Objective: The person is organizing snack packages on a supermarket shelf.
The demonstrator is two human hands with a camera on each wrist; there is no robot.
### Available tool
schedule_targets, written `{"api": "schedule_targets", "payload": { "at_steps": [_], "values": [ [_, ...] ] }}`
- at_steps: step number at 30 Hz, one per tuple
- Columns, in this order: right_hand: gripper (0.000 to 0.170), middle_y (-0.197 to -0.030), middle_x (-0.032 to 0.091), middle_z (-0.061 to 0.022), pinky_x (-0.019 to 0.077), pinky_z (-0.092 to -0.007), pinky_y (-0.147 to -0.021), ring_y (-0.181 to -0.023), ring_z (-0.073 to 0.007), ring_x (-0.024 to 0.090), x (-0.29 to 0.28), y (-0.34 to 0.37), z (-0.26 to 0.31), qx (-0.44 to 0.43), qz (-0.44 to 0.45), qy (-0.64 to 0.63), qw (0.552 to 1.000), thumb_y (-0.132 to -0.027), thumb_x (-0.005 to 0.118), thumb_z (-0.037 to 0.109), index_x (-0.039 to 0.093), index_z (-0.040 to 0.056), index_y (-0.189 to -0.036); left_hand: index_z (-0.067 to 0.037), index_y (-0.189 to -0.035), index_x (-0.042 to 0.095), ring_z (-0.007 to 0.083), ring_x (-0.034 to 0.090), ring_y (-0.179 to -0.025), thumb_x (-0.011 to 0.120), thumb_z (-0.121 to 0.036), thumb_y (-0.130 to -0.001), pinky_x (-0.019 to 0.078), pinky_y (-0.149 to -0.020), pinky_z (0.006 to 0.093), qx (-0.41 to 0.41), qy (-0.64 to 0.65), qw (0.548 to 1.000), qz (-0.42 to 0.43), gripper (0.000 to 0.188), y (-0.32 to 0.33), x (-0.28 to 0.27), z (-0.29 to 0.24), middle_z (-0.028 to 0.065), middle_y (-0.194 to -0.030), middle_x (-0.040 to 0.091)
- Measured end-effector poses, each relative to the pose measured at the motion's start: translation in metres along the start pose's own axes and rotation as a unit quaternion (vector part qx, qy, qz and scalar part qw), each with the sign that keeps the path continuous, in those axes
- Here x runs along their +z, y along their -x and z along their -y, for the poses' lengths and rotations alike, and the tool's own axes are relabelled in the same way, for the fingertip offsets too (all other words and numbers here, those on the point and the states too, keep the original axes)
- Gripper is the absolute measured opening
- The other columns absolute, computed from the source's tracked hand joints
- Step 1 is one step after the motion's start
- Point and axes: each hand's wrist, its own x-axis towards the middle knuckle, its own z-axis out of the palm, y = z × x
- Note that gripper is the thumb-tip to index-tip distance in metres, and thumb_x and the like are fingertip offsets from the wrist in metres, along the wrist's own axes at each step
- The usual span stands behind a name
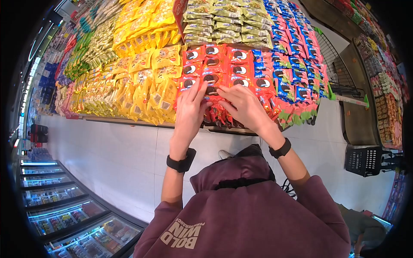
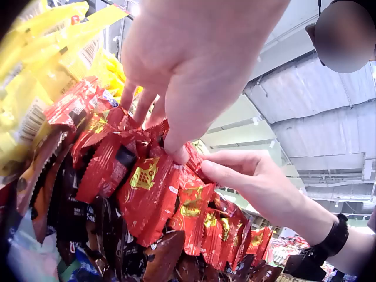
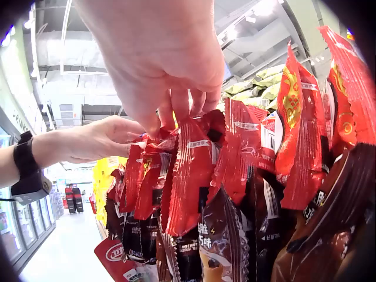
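Note:
Rows of red snack packets [image 1: 214, 65] with a dark round cookie picture lie at the front of the display. Over their front edge, my left hand [image 1: 190, 112] pinches a red packet [image 2: 147, 191] between thumb and fingers. Close beside it, my right hand [image 1: 248, 106] reaches in from the right. In the right wrist view its thumb and fingers grip the top of a red packet [image 3: 191, 176]. The two hands' fingertips nearly meet. Brown snack packets [image 3: 223, 235] stand below the red ones, along the front.
Yellow packets [image 1: 161, 96] lie to the left, blue and pink ones [image 1: 290, 71] to the right, green ones [image 1: 228, 21] behind. A shopping cart [image 1: 340, 64] and a black basket [image 1: 362, 161] stand at the right. Glass freezers [image 1: 73, 206] line the left. A person [image 1: 368, 230] is at lower right.

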Motion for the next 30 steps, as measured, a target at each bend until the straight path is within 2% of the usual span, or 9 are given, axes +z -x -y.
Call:
{"api": "schedule_targets", "payload": {
  "at_steps": [4, 7, 10, 13, 17, 21, 24, 27, 30],
  "values": [
    [0.034, -0.114, 0.066, -0.0131, 0.0492, -0.0390, -0.089, -0.101, -0.0296, 0.060, -0.010, -0.005, 0.007, 0.024, 0.006, 0.006, 1.000, -0.082, 0.075, 0.018, 0.066, 0.0008, -0.111, -0.003, -0.125, 0.057, 0.0284, 0.059, -0.107, 0.081, -0.010, -0.074, 0.0462, -0.092, 0.0394, -0.049, 0.033, 0.990, -0.128, 0.056, 0.009, -0.002, -0.012, 0.0141, -0.121, 0.061],
    [0.037, -0.110, 0.065, -0.0131, 0.0467, -0.0395, -0.091, -0.102, -0.0301, 0.059, -0.009, -0.015, 0.010, 0.024, -0.002, 0.010, 1.000, -0.081, 0.076, 0.020, 0.064, 0.0020, -0.111, -0.003, -0.110, 0.063, 0.0243, 0.064, -0.093, 0.082, -0.006, -0.074, 0.0513, -0.079, 0.0347, -0.239, 0.117, 0.958, -0.110, 0.042, 0.031, 0.001, -0.024, 0.0115, -0.107, 0.065],
    [0.036, -0.104, 0.065, -0.0121, 0.0449, -0.0389, -0.092, -0.100, -0.0293, 0.058, -0.006, -0.023, 0.011, 0.011, 0.007, -0.002, 1.000, -0.080, 0.076, 0.020, 0.063, 0.0021, -0.109, -0.003, -0.100, 0.066, 0.0213, 0.065, -0.082, 0.078, -0.004, -0.078, 0.0528, -0.070, 0.0317, -0.213, 0.185, 0.952, -0.120, 0.026, 0.047, 0.016, -0.023, 0.0096, -0.101, 0.067],
    [0.036, -0.103, 0.065, -0.0120, 0.0451, -0.0393, -0.091, -0.101, -0.0291, 0.059, 0.004, -0.025, 0.003, 0.000, 0.027, -0.004, 1.000, -0.079, 0.077, 0.019, 0.064, 0.0029, -0.109, -0.002, -0.099, 0.067, 0.0228, 0.066, -0.081, 0.076, -0.002, -0.080, 0.0537, -0.072, 0.0329, -0.137, 0.119, 0.973, -0.143, 0.022, 0.049, 0.023, -0.025, 0.0088, -0.102, 0.067],
    [0.033, -0.103, 0.066, -0.0108, 0.0466, -0.0397, -0.088, -0.100, -0.0285, 0.059, 0.007, -0.029, 0.000, -0.002, 0.017, 0.012, 1.000, -0.079, 0.077, 0.019, 0.066, 0.0042, -0.107, -0.003, -0.107, 0.067, 0.0278, 0.068, -0.085, 0.072, -0.003, -0.082, 0.0550, -0.074, 0.0353, -0.024, 0.057, 0.991, -0.122, 0.026, 0.043, 0.024, -0.024, 0.0110, -0.114, 0.067],
    [0.031, -0.104, 0.066, -0.0100, 0.0465, -0.0397, -0.088, -0.099, -0.0281, 0.060, 0.012, -0.031, -0.005, -0.012, 0.005, 0.029, 0.999, -0.079, 0.077, 0.017, 0.066, 0.0042, -0.105, -0.004, -0.111, 0.067, 0.0228, 0.069, -0.084, 0.072, -0.003, -0.083, 0.0550, -0.074, 0.0335, -0.063, 0.054, 0.994, -0.073, 0.029, 0.041, 0.026, -0.026, 0.0068, -0.114, 0.068],
    [0.030, -0.105, 0.066, -0.0095, 0.0467, -0.0397, -0.088, -0.099, -0.0275, 0.060, 0.009, -0.029, -0.005, -0.022, 0.025, 0.022, 0.999, -0.080, 0.076, 0.016, 0.067, 0.0043, -0.105, -0.005, -0.112, 0.066, 0.0222, 0.069, -0.080, 0.071, -0.004, -0.083, 0.0548, -0.073, 0.0331, -0.051, 0.044, 0.995, -0.075, 0.029, 0.041, 0.025, -0.026, 0.0064, -0.113, 0.068],
    [0.029, -0.108, 0.067, -0.0098, 0.0469, -0.0398, -0.089, -0.101, -0.0267, 0.060, 0.005, -0.027, -0.006, -0.032, 0.042, 0.020, 0.998, -0.080, 0.076, 0.015, 0.068, 0.0045, -0.107, -0.006, -0.112, 0.066, 0.0226, 0.068, -0.085, 0.071, -0.003, -0.083, 0.0545, -0.071, 0.0328, -0.054, 0.068, 0.992, -0.092, 0.030, 0.043, 0.028, -0.024, 0.0074, -0.116, 0.066],
    [0.028, -0.106, 0.067, -0.0101, 0.0463, -0.0389, -0.091, -0.103, -0.0261, 0.059, 0.001, -0.025, -0.003, -0.039, 0.033, 0.026, 0.998, -0.081, 0.073, 0.015, 0.068, 0.0023, -0.106, -0.005, -0.117, 0.064, 0.0288, 0.063, -0.107, 0.069, -0.009, -0.086, 0.0516, -0.083, 0.0374, -0.079, 0.061, 0.990, -0.101, 0.031, 0.040, 0.021, -0.027, 0.0120, -0.125, 0.061]
  ]
}}
